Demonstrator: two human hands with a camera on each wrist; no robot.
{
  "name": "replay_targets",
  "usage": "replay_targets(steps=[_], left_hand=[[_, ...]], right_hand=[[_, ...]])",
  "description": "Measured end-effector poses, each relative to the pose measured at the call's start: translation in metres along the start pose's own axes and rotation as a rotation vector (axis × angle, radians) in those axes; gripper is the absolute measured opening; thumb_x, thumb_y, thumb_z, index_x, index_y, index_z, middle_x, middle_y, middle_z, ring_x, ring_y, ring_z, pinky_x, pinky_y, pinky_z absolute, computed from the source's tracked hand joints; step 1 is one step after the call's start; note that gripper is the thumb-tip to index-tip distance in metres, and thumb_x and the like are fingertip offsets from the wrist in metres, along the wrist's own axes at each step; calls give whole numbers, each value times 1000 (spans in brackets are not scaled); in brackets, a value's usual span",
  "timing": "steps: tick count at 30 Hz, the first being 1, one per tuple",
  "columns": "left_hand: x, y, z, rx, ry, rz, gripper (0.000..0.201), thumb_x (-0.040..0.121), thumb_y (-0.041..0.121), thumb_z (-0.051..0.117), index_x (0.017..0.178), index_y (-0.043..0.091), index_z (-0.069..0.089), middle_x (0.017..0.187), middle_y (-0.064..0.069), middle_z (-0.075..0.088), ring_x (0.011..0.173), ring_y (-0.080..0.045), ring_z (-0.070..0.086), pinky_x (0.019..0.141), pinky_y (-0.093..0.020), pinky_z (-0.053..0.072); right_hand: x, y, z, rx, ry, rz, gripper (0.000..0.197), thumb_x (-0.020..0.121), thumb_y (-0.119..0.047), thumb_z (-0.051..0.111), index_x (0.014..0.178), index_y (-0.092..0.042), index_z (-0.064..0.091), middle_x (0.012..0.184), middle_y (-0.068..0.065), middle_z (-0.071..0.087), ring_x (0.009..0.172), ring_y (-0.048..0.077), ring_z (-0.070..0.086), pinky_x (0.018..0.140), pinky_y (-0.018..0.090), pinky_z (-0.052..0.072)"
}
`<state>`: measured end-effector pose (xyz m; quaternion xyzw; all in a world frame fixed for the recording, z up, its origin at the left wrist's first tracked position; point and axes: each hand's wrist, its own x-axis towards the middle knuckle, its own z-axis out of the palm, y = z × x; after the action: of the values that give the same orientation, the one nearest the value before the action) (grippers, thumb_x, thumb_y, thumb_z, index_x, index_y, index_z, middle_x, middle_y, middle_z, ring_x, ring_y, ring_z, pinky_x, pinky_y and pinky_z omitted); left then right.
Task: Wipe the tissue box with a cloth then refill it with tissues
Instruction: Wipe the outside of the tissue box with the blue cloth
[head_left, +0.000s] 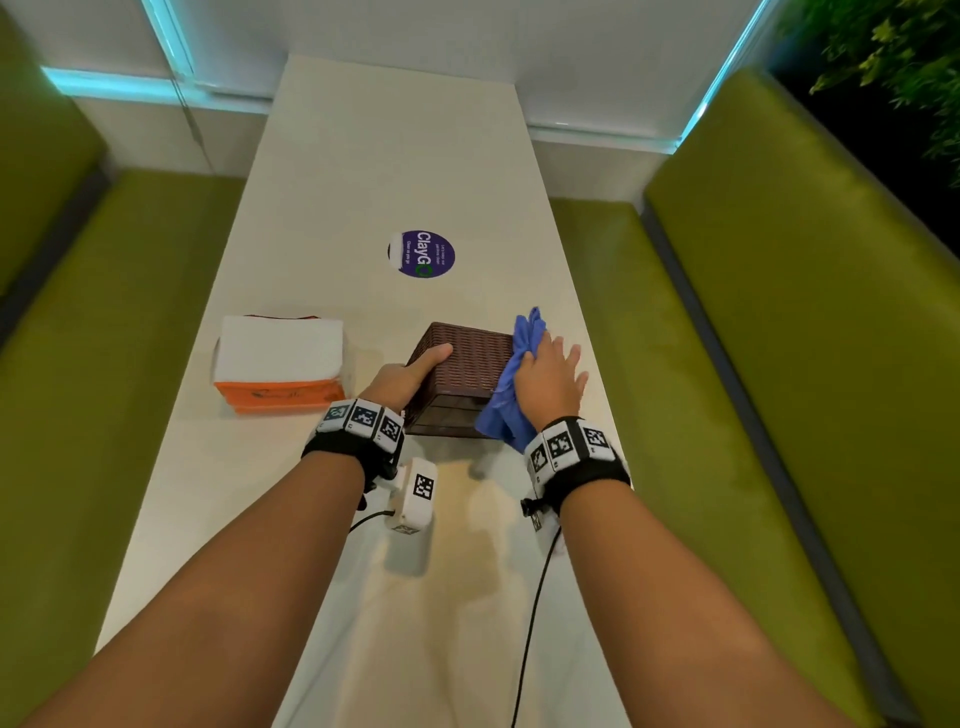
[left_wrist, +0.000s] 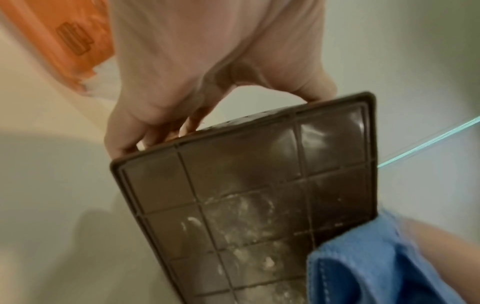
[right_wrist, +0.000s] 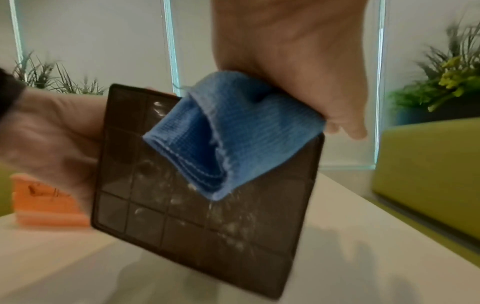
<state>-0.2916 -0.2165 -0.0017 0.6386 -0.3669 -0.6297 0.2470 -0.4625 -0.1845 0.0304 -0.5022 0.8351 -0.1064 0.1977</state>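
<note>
The brown woven tissue box (head_left: 460, 371) is tilted up off the white table, its gridded, dusty underside (left_wrist: 259, 205) (right_wrist: 202, 185) turned toward me. My left hand (head_left: 410, 376) grips the box's left side, thumb on top and fingers (left_wrist: 145, 131) curled over its edge. My right hand (head_left: 548, 382) presses a blue cloth (head_left: 511, 384) flat against the box's right side, with the fingers straight. A fold of the cloth (right_wrist: 228, 133) hangs over the underside. A stack of white tissues in an orange wrapper (head_left: 280, 364) lies to the left of the box.
A purple round sticker (head_left: 422, 254) sits on the table (head_left: 363, 182) beyond the box. Green bench seats (head_left: 779, 364) run along both sides. A white wall with glass panels closes the far end, and plants (head_left: 893, 62) stand at the far right.
</note>
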Motion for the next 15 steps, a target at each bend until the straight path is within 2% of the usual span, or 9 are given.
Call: replay_targets(steps=[1,2,4,6,7,10,12,15], left_hand=[[-2,1,2,-13,4,12,98,26,84,71,91,10,68,97,-11,73,93,-30,69,93,-48,52],[-8,3,4,-16,7,22,91,32,81,71,87,8,68,95,-13,73,92,-31,69,91,-47,53],[-19,11,8,-5,15,52,71,50,72,70,77,6,66,87,-14,72,84,-29,67,84,-37,54],[-20,13,9,43,18,71,59,66,65,68,71,6,64,79,-13,67,74,-26,59,72,-33,48],[-20,13,9,51,14,76,61,63,67,68,71,7,64,80,-14,67,73,-25,59,72,-35,48],[-15,6,6,-3,13,45,76,39,74,70,80,9,68,94,-15,74,85,-30,69,88,-44,56],[-13,1,6,-30,14,15,81,35,75,70,84,11,67,97,-12,73,91,-30,69,91,-46,54],[-7,-2,7,-41,49,13,95,29,78,72,92,7,67,99,-12,73,92,-30,69,91,-47,54]], right_hand=[[-2,-6,0,-25,15,14,53,100,-21,31,149,-11,15,157,10,18,147,31,6,118,53,13],[-7,-14,1,-35,30,-34,56,98,-19,34,149,-10,14,156,13,19,147,32,9,117,52,17],[-19,-32,8,-17,37,-274,58,97,-16,35,150,-11,11,155,15,19,145,31,13,115,50,25],[-30,-40,13,9,-3,-428,56,99,-17,31,151,-15,10,158,11,14,147,26,8,117,48,22],[-31,-37,13,9,-8,-443,55,100,-17,29,151,-17,10,159,8,12,148,24,5,119,49,17],[-21,-19,10,-19,5,-367,55,99,-17,31,151,-23,13,160,2,11,149,22,4,119,51,7],[-9,-4,7,6,3,-251,56,97,-14,34,150,-24,17,159,4,13,149,25,5,119,54,8],[-1,2,1,19,27,-47,55,96,-13,35,149,-19,20,158,7,16,148,29,4,118,55,9]])
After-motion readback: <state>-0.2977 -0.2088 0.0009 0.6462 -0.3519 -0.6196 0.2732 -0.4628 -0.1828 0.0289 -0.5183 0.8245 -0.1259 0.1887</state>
